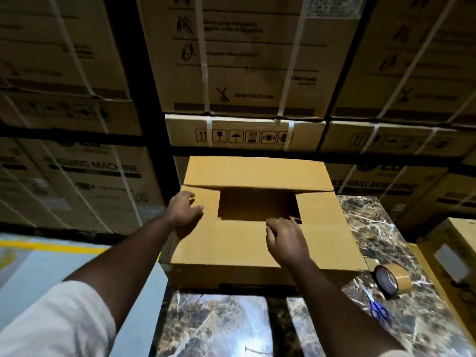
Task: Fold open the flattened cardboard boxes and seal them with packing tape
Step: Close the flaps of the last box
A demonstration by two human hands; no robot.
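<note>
Warehouse aisle: strapped cartons (239, 60) stacked high behind a marble-patterned table (213, 328), with a yellow floor line (51, 245) at lower left.

The box (262, 243) stands erected on the far part of the table, overhanging its left edge. Top not closed. The near flap (231, 240) lies folded down flat. The far flap (257, 173) is part-way down, its edge raised above the two side flaps. A rectangular gap between the flaps shows the dark interior.

Left hand (184, 211) rests on the left side flap (203, 199) at the box's left corner, fingers (193, 195) loosely curled and pressing; it grips nothing that can be seen. Right hand (286, 240) lies on the near flap, fingers bent at that flap's far edge beside the gap; whether they hook the edge or merely press cannot be told.

Step in hand, as judged: folding the top flaps shut. No tape is seen on the top of the box.

Tape roll (392, 279) stands on edge on the table just beside the box's near right corner. Blue-handled scissors (378, 310) lie nearer, close to the roll. A further carton (453, 256) sits at the right edge.

Next move calls for bringing the far flap fully down to meet the near one, holding the seam closed with one hand, and reaching right for the tape roll.
</note>
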